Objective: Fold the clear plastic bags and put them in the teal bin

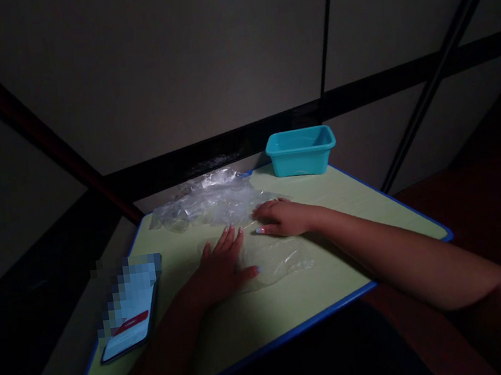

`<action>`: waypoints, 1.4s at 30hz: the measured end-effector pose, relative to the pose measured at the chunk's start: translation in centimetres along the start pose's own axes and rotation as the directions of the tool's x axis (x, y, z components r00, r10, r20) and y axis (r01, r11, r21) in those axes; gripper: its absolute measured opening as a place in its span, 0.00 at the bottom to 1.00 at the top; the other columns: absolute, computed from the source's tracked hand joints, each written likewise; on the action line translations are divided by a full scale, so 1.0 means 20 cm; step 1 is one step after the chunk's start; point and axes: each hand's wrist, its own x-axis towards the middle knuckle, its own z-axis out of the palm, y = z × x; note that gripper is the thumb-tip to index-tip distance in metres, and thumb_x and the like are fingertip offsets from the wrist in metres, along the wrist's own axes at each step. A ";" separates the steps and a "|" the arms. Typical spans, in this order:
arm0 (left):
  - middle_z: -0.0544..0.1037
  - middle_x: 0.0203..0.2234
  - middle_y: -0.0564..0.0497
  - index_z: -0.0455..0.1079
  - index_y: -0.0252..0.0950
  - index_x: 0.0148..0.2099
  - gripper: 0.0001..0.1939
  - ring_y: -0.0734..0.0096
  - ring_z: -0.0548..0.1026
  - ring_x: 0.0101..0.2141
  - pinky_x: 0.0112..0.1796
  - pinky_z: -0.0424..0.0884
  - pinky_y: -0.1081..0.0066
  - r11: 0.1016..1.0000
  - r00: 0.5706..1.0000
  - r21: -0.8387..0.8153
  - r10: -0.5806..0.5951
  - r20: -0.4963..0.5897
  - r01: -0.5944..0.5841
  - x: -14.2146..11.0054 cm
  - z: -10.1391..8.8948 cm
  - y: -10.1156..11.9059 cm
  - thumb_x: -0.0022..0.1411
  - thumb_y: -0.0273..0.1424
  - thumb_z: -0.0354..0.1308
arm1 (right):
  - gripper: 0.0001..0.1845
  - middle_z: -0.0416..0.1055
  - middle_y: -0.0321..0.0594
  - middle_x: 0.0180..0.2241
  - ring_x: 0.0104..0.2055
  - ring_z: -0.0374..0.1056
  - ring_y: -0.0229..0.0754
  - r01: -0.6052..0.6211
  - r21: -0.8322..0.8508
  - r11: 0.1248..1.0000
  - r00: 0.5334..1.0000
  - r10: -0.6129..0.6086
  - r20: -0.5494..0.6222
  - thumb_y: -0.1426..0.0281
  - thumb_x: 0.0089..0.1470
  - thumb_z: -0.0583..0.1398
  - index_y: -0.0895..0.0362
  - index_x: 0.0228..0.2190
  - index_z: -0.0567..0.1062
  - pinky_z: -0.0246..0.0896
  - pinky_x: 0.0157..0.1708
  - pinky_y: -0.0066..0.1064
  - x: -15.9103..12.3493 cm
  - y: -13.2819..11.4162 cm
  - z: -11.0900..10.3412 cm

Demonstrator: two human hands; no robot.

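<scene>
A clear plastic bag (282, 262) lies spread on the small table, flat but slightly wrinkled. My left hand (224, 267) rests on its left part with the fingers stretched and the thumb out to the right. Across the bag's far edge lies my right hand (284, 217), palm down, its thumb pointing left and its fingers extended and partly shaded. Just beyond the fingertips is a crumpled heap of clear plastic bags (215, 201). Whether my right fingertips touch that heap is hard to make out.
A turquoise plastic basket (302, 161) stands at the table's far right corner. On the left edge lies a phone or tablet (133, 311), its screen lit and partly blurred out. The pale green table (327, 290) has a blue rim and meets dark-striped cupboard panels (208, 65) behind.
</scene>
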 end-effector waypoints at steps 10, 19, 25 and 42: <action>0.50 0.62 0.40 0.51 0.38 0.62 0.32 0.52 0.45 0.62 0.55 0.43 0.42 0.983 0.979 -0.124 0.109 -0.174 -0.132 0.00 0.01 0.01 0.61 0.48 0.43 | 0.17 0.69 0.45 0.38 0.43 0.61 0.47 -0.294 0.010 0.956 0.942 0.292 -0.169 0.56 0.49 0.59 0.57 0.35 0.73 0.55 0.38 0.32 0.06 0.07 0.03; 0.70 0.47 0.44 0.65 0.33 0.49 0.21 0.62 0.66 0.49 0.53 0.59 0.60 0.871 0.810 -0.462 -0.148 -0.568 -0.165 0.07 -0.02 -0.03 0.61 0.40 0.44 | 0.25 0.64 0.49 0.41 0.48 0.54 0.51 -0.330 -0.015 0.944 0.927 0.322 -0.191 0.48 0.45 0.58 0.57 0.32 0.73 0.52 0.42 0.39 0.10 0.02 0.11; 0.71 0.43 0.45 0.66 0.34 0.45 0.20 0.62 0.68 0.46 0.50 0.62 0.61 0.789 0.794 -0.607 -0.303 -0.527 -0.102 0.10 -0.03 -0.03 0.61 0.41 0.41 | 0.17 0.66 0.47 0.40 0.48 0.55 0.52 -0.310 0.010 0.951 0.933 0.307 -0.190 0.56 0.46 0.62 0.57 0.30 0.74 0.51 0.41 0.38 0.10 -0.02 0.12; 0.74 0.41 0.46 0.70 0.35 0.41 0.21 0.63 0.69 0.47 0.51 0.61 0.63 0.764 0.782 -0.635 -0.321 -0.534 -0.120 0.12 -0.03 -0.04 0.62 0.43 0.41 | 0.22 0.68 0.45 0.40 0.47 0.58 0.50 -0.369 0.091 0.925 0.902 0.380 -0.203 0.54 0.42 0.64 0.55 0.35 0.72 0.51 0.39 0.36 0.09 -0.01 0.10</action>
